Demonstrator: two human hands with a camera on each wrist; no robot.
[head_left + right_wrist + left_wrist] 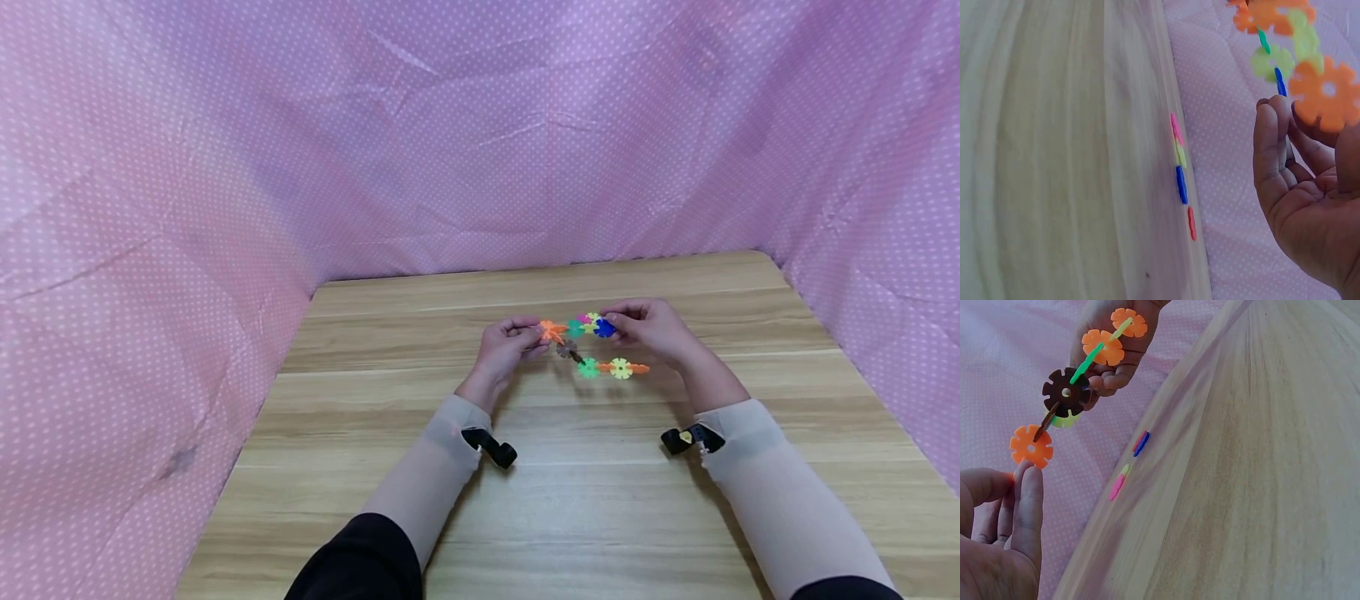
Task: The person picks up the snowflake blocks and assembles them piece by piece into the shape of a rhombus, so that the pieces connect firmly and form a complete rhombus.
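Observation:
Both hands hold up one joined string of flower-shaped plastic snowflake discs above the table. My left hand [504, 352] pinches an orange disc [1030, 447] at the left end. A brown disc [1066, 392] joins on from there, and a branch with a green disc [588, 367], a yellow disc [621, 368] and an orange end runs to the right, nearest me. Along the other branch, a pale yellow disc [1272, 63] connects to a blue disc [1280, 81]. Fingertips of my right hand [657, 332] pinch that blue disc; its lower part is hidden by them.
Loose discs lie near the far edge of the wooden table [570, 508]: pink [1176, 128], yellow [1180, 154], blue [1182, 185] and red [1192, 223]. Pink dotted cloth [480, 150] hangs behind and at the sides.

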